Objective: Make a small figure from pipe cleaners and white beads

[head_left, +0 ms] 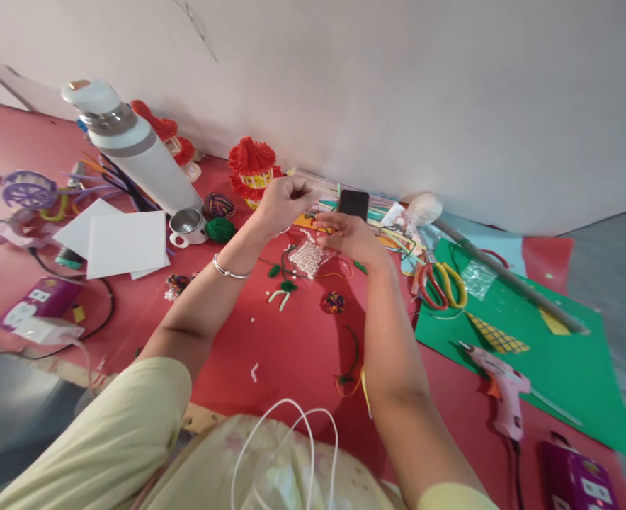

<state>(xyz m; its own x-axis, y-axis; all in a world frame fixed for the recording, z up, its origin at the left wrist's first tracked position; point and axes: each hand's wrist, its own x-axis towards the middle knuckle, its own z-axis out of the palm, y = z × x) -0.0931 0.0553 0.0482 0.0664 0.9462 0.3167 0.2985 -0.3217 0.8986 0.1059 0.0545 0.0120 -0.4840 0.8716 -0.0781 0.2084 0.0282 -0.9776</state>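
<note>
Both my hands are raised over a red mat point(292, 347). My left hand point(284, 202) is closed in a pinch, fingers pressed together on something too small to make out. My right hand point(350, 237) is curled, holding a small clear bag of white beads point(309, 256) that hangs below it. A silver bangle point(228, 271) sits on my left wrist. A black phone point(353, 204) lies just behind my right hand. Green and white craft bits point(282, 292) and a small multicoloured ball point(334, 302) lie on the mat beneath.
A white bottle point(132, 145), metal cup point(188, 225), white paper sheets point(124, 244) and yarn balls point(220, 228) lie left. A red tasselled ornament point(252, 166) stands by the wall. Right: a green sheet point(536, 347), scissors point(443, 283), pink glue gun point(504, 393), a long stick point(509, 276).
</note>
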